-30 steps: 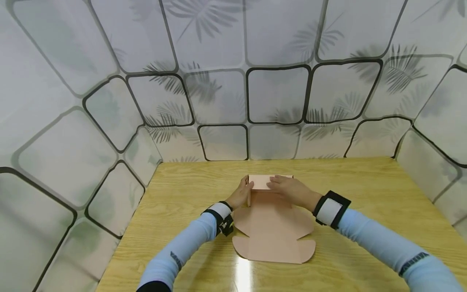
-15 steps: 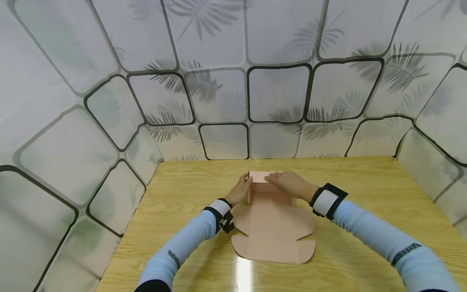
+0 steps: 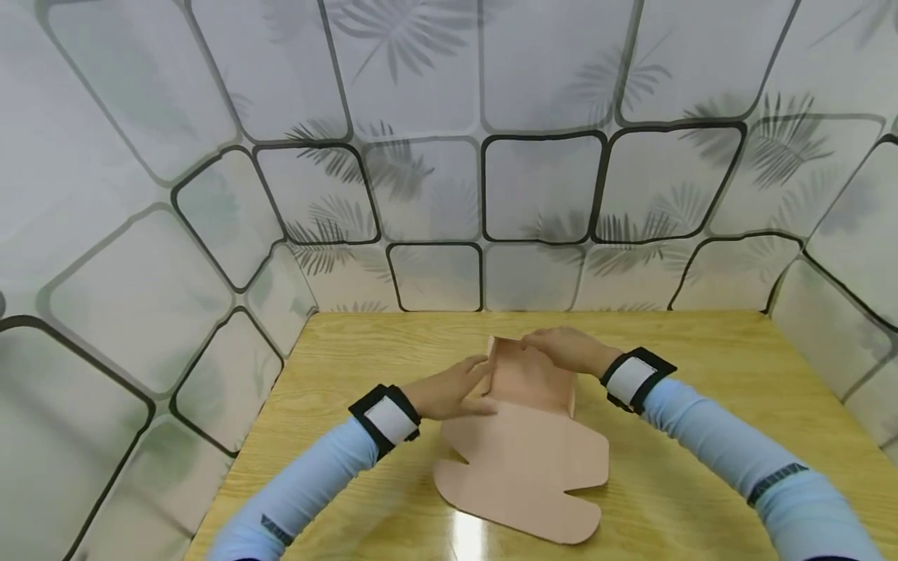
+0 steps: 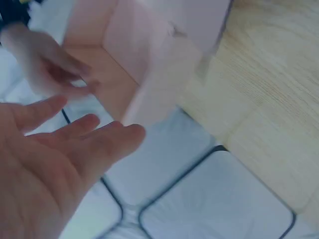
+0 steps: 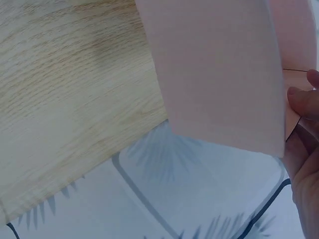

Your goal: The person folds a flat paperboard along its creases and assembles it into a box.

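A pinkish-brown cardboard box (image 3: 522, 460), partly folded, has its wide lid flaps spread toward the near side of the table. Its far part is tilted up, with side walls (image 5: 214, 74) standing along it. At the far edge my right hand (image 3: 568, 351) pinches the panel, the thumb on the inner face and the fingers behind, as the right wrist view shows. My left hand (image 3: 449, 389) is by the left side wall, its fingers extended and spread. In the left wrist view that hand (image 4: 50, 164) holds nothing; whether its fingertips touch the cardboard I cannot tell.
The box is on a wood-grain table (image 3: 701, 452), with a glare spot near the front edge. Patterned light-grey sheeting (image 3: 435, 195) rises behind the table and along both sides.
The far part of the box has tipped up and its folded-over end panel has lifted. My left hand has let go and turned, fingers spread. The lid flaps have swung round slightly.
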A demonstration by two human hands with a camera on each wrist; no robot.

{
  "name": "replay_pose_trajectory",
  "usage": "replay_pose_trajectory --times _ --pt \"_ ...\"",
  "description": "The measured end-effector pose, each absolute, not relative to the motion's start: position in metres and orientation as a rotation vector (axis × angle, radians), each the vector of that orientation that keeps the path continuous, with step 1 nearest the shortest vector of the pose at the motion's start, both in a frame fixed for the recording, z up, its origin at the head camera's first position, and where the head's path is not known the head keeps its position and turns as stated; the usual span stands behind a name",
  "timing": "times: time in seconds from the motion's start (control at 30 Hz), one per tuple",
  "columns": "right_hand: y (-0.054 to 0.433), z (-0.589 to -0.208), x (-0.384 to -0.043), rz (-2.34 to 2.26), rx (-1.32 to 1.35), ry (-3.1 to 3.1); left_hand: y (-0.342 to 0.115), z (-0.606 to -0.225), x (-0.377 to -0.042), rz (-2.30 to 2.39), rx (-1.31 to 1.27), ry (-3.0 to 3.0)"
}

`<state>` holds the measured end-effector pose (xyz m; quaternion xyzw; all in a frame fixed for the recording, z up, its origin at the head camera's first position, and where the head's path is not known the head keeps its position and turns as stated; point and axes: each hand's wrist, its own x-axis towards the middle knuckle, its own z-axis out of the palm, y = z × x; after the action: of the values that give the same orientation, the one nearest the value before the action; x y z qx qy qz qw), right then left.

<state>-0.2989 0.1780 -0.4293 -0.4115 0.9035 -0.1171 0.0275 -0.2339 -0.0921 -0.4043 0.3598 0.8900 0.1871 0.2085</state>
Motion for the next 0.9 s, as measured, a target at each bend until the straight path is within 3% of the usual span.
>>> replay_pose_trajectory --times 0.2,0.37,0.63,0.9 --pt "0.19 -0.441 -0.307 -0.482 -1.323 2.785 -0.099 -0.412 -0.187 0.154 1.396 2.475" --pt "0.203 -0.451 -0.308 -0.56 -1.241 2.752 -0.108 -0.417 -0.168 0.061 1.658 2.461" --pt "0.223 -0.469 -0.308 -0.662 -1.112 2.669 -0.122 -0.424 -0.166 0.028 2.013 2.606" --pt "0.236 -0.473 -0.303 -0.911 -1.031 2.489 -0.126 -0.403 -0.178 0.041 2.213 2.707"
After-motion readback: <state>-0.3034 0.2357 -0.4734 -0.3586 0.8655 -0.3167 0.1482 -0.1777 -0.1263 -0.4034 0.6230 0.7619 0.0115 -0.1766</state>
